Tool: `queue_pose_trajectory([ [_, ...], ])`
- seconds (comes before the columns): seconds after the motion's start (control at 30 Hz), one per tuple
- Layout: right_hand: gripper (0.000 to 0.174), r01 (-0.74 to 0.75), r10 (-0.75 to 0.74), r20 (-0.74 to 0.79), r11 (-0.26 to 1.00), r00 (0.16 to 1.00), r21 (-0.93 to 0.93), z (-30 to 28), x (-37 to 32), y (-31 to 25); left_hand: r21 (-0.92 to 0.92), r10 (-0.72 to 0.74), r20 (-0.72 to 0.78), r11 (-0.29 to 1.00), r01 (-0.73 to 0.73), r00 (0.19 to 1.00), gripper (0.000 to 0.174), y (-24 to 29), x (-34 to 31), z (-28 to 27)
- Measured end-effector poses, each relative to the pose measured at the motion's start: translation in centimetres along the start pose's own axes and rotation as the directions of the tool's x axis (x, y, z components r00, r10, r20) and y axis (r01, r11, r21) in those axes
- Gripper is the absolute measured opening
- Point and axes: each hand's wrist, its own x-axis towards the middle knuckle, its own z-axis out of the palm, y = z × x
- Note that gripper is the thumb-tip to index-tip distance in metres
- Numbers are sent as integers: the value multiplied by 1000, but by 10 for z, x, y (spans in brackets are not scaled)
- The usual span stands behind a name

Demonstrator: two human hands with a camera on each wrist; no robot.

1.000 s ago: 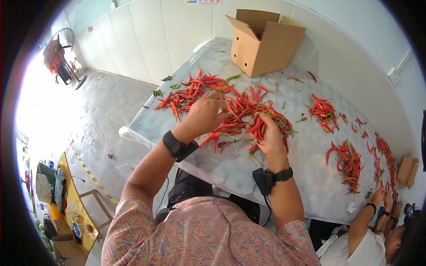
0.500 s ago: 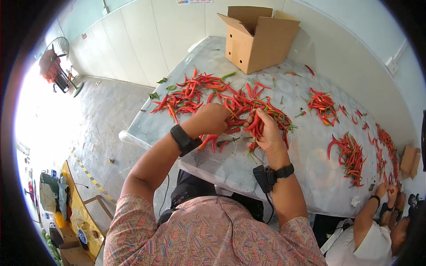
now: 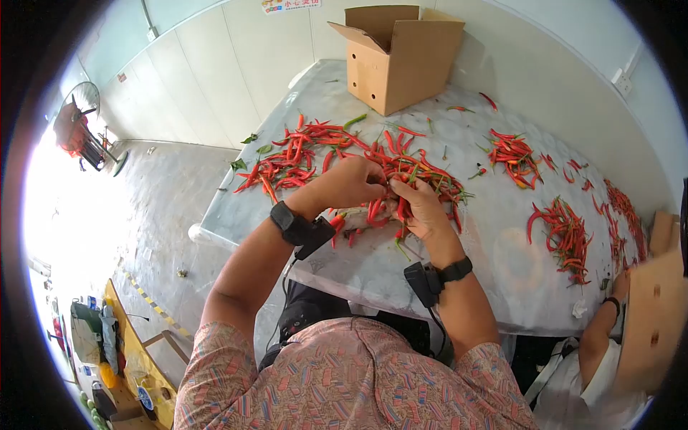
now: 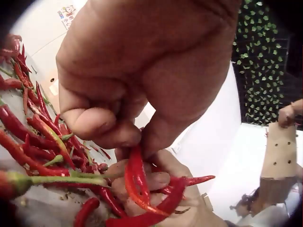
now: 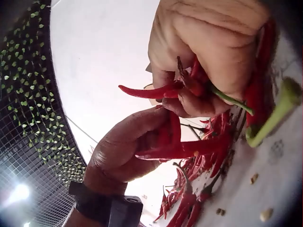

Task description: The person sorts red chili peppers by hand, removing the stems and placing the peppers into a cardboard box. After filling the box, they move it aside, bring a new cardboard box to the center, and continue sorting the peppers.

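Observation:
Both hands meet over the front of a heap of red chili peppers [image 3: 308,154] on the covered table [image 3: 344,269]. My left hand [image 3: 351,183] pinches a red chili pepper [image 4: 136,170] between thumb and fingers in the left wrist view. Right beside it, my right hand [image 3: 423,208] grips several red chili peppers; one pointed pepper [image 5: 147,93] sticks out from its fingers in the right wrist view. A brown, dried-looking tip [image 5: 181,68] shows among them. Palms and some of the held peppers are hidden behind the fingers.
An open cardboard box [image 3: 401,61] stands at the table's back. Separate chili piles [image 3: 562,240] lie to the right, with a long row [image 3: 623,208] beyond. Another person's arm [image 3: 602,326] and a second cardboard box [image 3: 656,322] are at the right edge.
My left hand has moved right, from over the heap to my right hand. The right hand keeps gripping peppers. A cardboard box has come up in front of the person at right.

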Motion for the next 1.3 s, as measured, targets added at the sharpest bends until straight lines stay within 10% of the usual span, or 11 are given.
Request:
queue_pose_trajectory([
  [0.3, 15, 24, -30, 100, 998, 995, 58, -1, -1, -2, -294, -247, -105, 933, 208, 963, 13, 18, 2, -10],
  [0.43, 20, 49, -56, 59, 993, 997, 109, 1, -5, -4, -114, -110, -125, 989, 96, 986, 13, 26, 13, 2],
  [0.93, 24, 172, -184, 20, 948, 983, 268, -12, 2, -12, -587, -89, -77, 809, 27, 993, 24, 14, 60, 15],
  [1.1, 15, 206, -261, 97, 900, 961, 383, -15, -4, -22, -39, 53, -7, 998, -54, 999, 36, -2, 81, 15],
  [1.3, 12, 298, -314, -40, 842, 949, 449, -27, 0, -28, 217, 399, 153, 879, -425, 904, 54, -12, 110, 43],
])
